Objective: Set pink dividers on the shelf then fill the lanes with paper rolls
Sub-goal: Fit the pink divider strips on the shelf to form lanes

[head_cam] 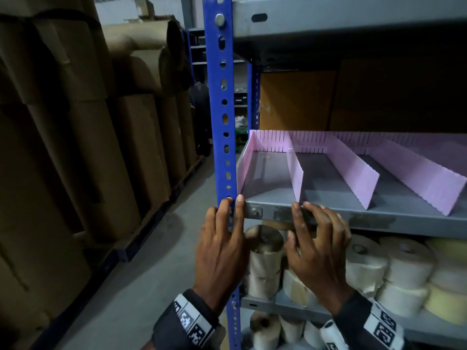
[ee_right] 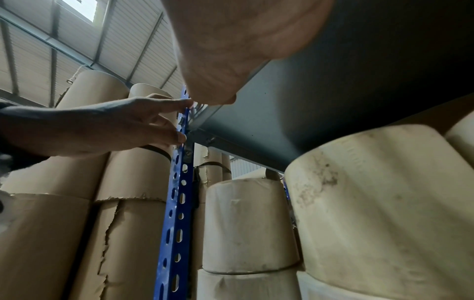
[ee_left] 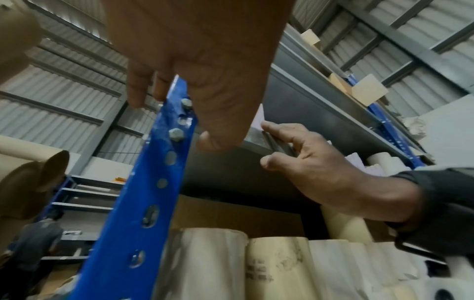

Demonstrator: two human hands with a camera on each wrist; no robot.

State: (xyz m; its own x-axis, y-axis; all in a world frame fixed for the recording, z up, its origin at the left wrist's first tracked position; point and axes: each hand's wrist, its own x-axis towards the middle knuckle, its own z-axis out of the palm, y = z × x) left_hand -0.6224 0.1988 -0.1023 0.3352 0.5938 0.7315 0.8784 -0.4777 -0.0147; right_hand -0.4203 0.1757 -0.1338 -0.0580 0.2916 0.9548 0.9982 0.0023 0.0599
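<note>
Pink dividers stand on the grey shelf (head_cam: 379,218): one along its left side (head_cam: 246,162), three (head_cam: 296,170) (head_cam: 353,170) (head_cam: 417,178) running front to back, and a slotted strip (head_cam: 273,144) along the back. The lanes between them hold nothing. My left hand (head_cam: 228,210) touches the blue upright (head_cam: 219,122) and the shelf's front left corner with straight fingers. My right hand (head_cam: 300,218) rests its fingertips on the shelf's front lip below the second divider, thumb apart underneath; it shows the same in the left wrist view (ee_left: 295,152). Cream paper rolls (head_cam: 366,266) sit on the shelf below.
Tall brown wrapped rolls (head_cam: 88,147) stand on pallets left of the aisle. An upper grey shelf (head_cam: 353,18) overhangs the divided one, with cardboard (head_cam: 295,102) behind. More rolls (head_cam: 267,329) fill the lowest shelf. A person (ee_left: 38,239) crouches far down the aisle.
</note>
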